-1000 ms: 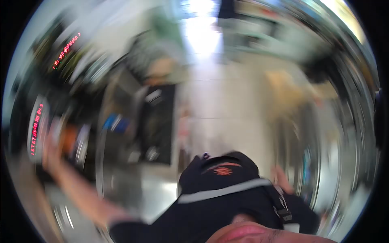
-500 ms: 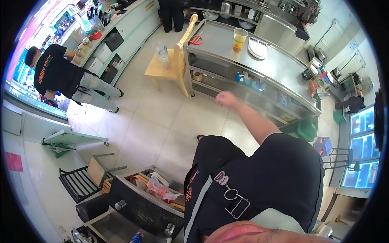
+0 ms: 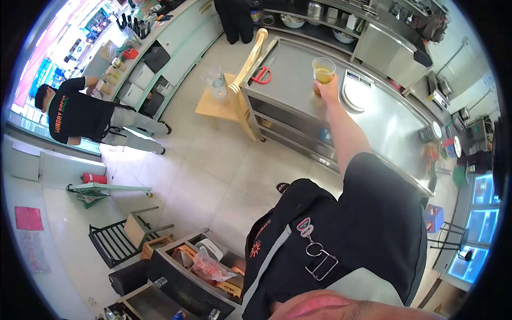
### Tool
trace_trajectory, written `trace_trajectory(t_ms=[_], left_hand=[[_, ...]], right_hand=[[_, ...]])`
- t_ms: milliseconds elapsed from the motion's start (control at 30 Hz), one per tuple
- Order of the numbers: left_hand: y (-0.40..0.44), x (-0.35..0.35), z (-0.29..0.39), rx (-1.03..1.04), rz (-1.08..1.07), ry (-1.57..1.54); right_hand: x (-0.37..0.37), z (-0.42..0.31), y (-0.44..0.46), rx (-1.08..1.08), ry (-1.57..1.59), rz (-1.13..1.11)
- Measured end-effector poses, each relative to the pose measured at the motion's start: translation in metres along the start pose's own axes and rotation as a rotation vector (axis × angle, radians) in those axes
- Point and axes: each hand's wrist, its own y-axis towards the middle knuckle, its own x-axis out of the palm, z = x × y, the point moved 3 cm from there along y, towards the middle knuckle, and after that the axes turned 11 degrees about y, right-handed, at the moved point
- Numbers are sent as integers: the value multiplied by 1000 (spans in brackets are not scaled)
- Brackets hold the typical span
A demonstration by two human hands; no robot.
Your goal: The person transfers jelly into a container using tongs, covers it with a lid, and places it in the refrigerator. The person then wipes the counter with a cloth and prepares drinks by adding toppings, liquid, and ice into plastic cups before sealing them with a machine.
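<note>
My right hand [image 3: 328,88] reaches out over the steel worktable with its fingers wrapped around a clear plastic cup [image 3: 324,65]. Yellowish liquid shows inside the cup, which seems to stand on or just above the tabletop; I cannot tell which. Right beside it is a white kitchen scale [image 3: 357,92] with a round plate. A pair of red-handled scissors [image 3: 262,75] lies on the same table, left of the cup. My left hand is out of view.
A wooden chair [image 3: 224,101] bearing a clear plastic item stands at the worktable's [image 3: 298,58] left end. Jars [image 3: 430,132] sit at its right end. Another person [image 3: 80,114] works at the left counter. An open drawer [image 3: 205,266] is near my body.
My right hand has moved up from in front of the table to the cup and closed around it. The view has shifted, bringing the worktable closer.
</note>
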Motion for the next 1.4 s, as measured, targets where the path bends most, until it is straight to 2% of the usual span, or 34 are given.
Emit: trace_trajectory(t_ms=[67,100,133,167,200,267,300,333,367,433,500,600,633,700,800,900,1033,1200,1333,1367,1400], left_hand=[[-26,-4,6,23,-34,-51],[-42,2,16,37,-70,-120],[-56,3,25,41,-120,-187],[-94,3,121,-27,-151,-330],[-120,8,177,-32,-249,-373],[-150,23,242,59,-495,-463],[-168,23,286,59,-565,-498],[-175,24,307,65,-725,-631],[-179,25,324,37,-841,-757],[-180,13,362,80,-983,-782],[-173,-15,369,53,-1087,-788],[-164,-53,336,-104,-1048,-899],[-161,-77,317,-152,-943,-874],[-160,-137,273,-283,-943,-1029],[-170,-243,208,-351,-773,-982],[-188,-346,146,-431,-592,-935],[-225,-490,76,-492,-437,-824],[-267,-625,8,-529,-178,-795],[-294,-703,-41,-560,-7,-744],[-301,-723,-50,-567,31,-690],[-313,-743,-63,-545,161,-671]], right_hand=[[25,-2,15,118,156,-212],[40,-24,19,118,171,-247],[58,-48,13,269,371,-506],[77,-82,-2,430,562,-771],[94,-109,-16,439,567,-831],[138,-169,-70,735,975,-1241],[158,-199,-100,786,1079,-1446],[174,-227,-135,855,1174,-1660],[187,-253,-170,899,1146,-1777],[195,-299,-251,1102,1218,-2112],[186,-329,-329,1178,1173,-2368],[158,-371,-421,1264,1092,-2759],[144,-382,-450,1294,1042,-2857],[102,-401,-515,1351,927,-3058],[24,-419,-599,1402,760,-3280],[-64,-430,-675,1541,531,-3439],[-197,-434,-770,1621,285,-3635],[-336,-442,-855,1728,-23,-3816],[-412,-434,-920,1728,-426,-3916],[-427,-430,-937,1652,-501,-3922],[-452,-427,-956,1578,-593,-3948]])
